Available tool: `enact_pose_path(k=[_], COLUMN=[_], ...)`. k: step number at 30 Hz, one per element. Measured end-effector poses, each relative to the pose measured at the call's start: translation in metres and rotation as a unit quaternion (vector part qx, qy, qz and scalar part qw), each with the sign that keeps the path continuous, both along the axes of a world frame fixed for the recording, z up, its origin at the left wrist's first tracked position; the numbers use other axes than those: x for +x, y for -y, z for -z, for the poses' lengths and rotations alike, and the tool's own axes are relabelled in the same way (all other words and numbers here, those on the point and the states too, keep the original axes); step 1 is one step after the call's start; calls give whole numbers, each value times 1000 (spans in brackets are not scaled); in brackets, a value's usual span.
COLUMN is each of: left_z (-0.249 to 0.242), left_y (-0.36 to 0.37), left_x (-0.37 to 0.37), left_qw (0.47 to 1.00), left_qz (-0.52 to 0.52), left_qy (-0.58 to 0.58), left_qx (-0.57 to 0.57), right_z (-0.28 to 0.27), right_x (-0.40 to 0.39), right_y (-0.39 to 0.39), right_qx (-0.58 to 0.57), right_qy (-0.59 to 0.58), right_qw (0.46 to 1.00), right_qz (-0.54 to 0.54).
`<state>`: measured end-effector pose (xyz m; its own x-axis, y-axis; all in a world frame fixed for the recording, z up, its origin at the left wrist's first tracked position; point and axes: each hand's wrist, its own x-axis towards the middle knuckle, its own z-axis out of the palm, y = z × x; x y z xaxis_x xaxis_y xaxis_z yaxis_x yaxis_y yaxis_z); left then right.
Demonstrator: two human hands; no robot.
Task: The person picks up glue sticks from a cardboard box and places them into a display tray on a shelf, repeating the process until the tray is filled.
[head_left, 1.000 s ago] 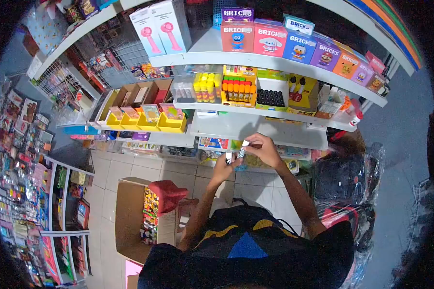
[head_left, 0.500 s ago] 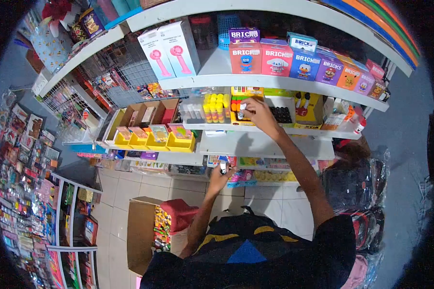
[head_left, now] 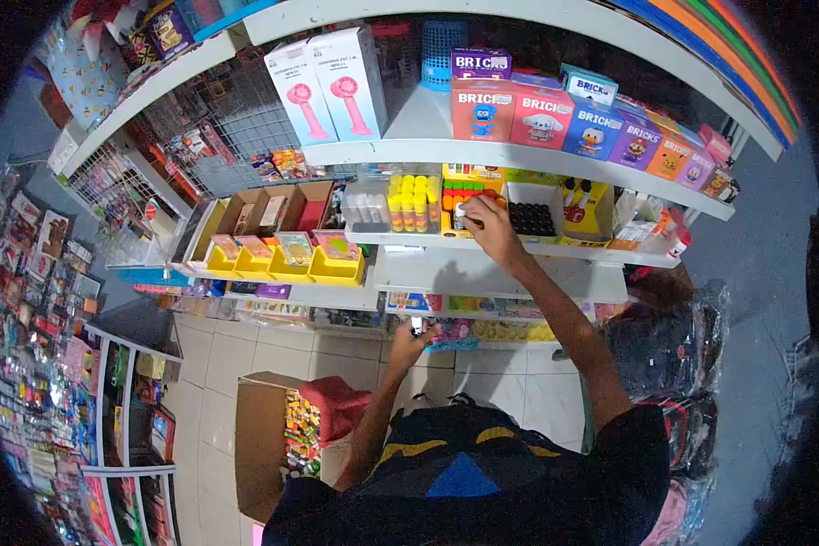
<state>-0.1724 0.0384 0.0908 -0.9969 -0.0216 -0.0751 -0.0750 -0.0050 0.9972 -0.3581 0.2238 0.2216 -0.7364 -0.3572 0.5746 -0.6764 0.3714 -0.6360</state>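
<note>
My right hand (head_left: pixel 490 224) is at the middle shelf, its fingers closed on a small white-topped tube (head_left: pixel 461 216) over a yellow box of orange- and green-capped tubes (head_left: pixel 473 188). Left of that box stand yellow glue sticks (head_left: pixel 413 202) in a clear holder. On its right a white tray holds black-capped items (head_left: pixel 530 218). Lower down, my left hand (head_left: pixel 412 342) grips a small white-and-black tube (head_left: pixel 418 325) in front of the lower shelf.
BRICKS boxes (head_left: pixel 541 118) and two pink fan boxes (head_left: pixel 329 91) line the upper shelf. Yellow bins (head_left: pixel 337 267) stand at left. An open cardboard box (head_left: pixel 262 446) of small colourful items is on the floor beside a red cloth (head_left: pixel 337 409). Wrapped bags (head_left: pixel 669 350) are at right.
My right hand has lowered slightly with the tube, closer to the yellow box. My left hand has dropped a little with its tube. The camera view has shifted slightly.
</note>
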Motion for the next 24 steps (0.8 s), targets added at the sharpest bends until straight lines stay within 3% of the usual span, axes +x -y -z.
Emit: enact_pose_path(k=[4,8,11,15,18,22,24], left_z=[4,-1,1,-11,-41,-60,-75], left_y=[-4,-5,-6,-10,-10,-10,-5], left_x=[-6,-8,-12,-14,-15,-20,-26], left_qw=[999,999,989,950,912,905,891], left_qz=[-6,15,39,80,88,90,128], left_qy=[-37,-3,76,60,120,61,35], left_qx=[21,41,119,296,382,411,434], right_z=[1,1,-7,-2,2,-21,-16], right_x=[-1,-2,5,3,3,38,56], right_y=[3,7,8,9,7,6,5], right_qx=[43,63,85,107,92,-4,-5], right_qy=[-40,-46,-47,-44,-111,-30,83], right_qw=[998,996,994,990,987,997,996], right_qz=[24,39,57,75,68,68,44])
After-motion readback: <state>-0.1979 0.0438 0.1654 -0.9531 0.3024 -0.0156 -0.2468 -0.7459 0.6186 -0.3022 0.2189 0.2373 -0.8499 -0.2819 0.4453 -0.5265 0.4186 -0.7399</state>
